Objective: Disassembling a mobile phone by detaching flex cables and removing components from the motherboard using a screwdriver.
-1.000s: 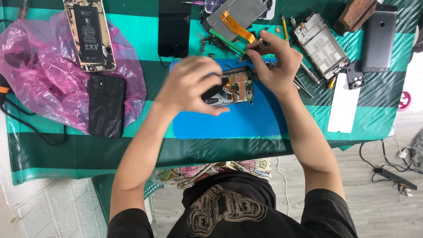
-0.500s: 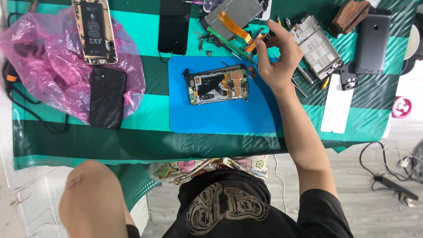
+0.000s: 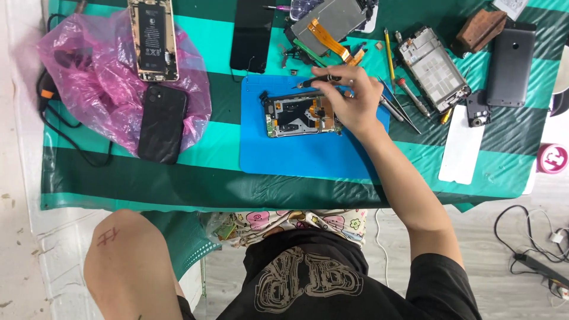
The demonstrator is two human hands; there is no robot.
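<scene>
Thin dark metal tweezers (image 3: 317,81) are pinched in the right hand (image 3: 349,101) above an opened phone chassis with exposed circuit board (image 3: 301,115) on the blue rubber mat (image 3: 308,155) mid-bench; the left hand is out of view, so a slip may nudge the unsteadied chassis or scratch its board.

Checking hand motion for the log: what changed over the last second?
Left hand came off the opened phone and dropped out of view, forearm now low by the table edge. Right hand came back over the phone, holding tweezers. Phone and blue mat stayed put.

- Your right hand (image 3: 349,104) has free blue mat (image 3: 308,157) below the opened phone (image 3: 299,115).
- Loose tools (image 3: 403,101) and phone frame (image 3: 432,68) crowd the right.
</scene>
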